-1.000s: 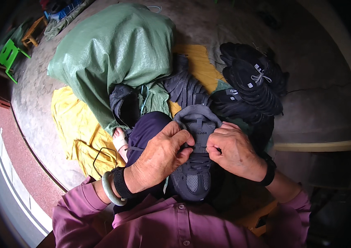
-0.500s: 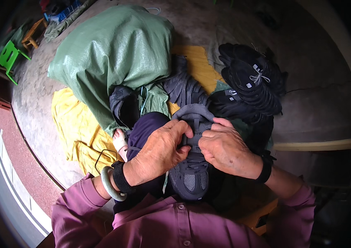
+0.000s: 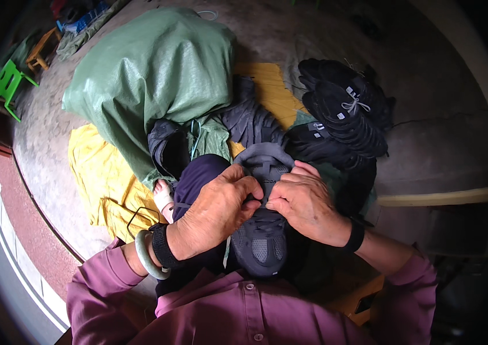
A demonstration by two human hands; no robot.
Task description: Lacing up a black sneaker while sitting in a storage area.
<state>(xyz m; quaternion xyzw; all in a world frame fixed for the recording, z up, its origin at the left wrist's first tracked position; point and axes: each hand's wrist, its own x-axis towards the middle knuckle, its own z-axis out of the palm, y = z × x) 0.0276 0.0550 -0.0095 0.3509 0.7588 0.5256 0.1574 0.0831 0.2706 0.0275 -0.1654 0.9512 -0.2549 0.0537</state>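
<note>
A dark grey sneaker (image 3: 260, 253) rests toe toward me on my lap, between my hands. Its padded collar points away from me, and laces cross the front part. My left hand (image 3: 221, 201) is closed in a pinch over the lacing, and a grey shoelace (image 3: 182, 205) shows beside it. From the other side, my right hand (image 3: 302, 204) pinches at the eyelet edge, its fingers against the sneaker's side. Both sets of fingertips nearly meet over the tongue (image 3: 268, 171). Exactly what lies between the fingertips is mostly hidden.
Beyond my knees stands a big green woven sack (image 3: 152, 63). Yellow sheeting (image 3: 103, 178) spreads at the left. Several black shoe uppers (image 3: 341, 109) are piled at the right, and more dark pieces (image 3: 249, 121) lie in the middle. A green chair (image 3: 9, 83) is far left.
My fingertips have come closer together over the lacing. The left hand has turned inward, and the right thumb has moved toward it. The whole view has shifted slightly.
</note>
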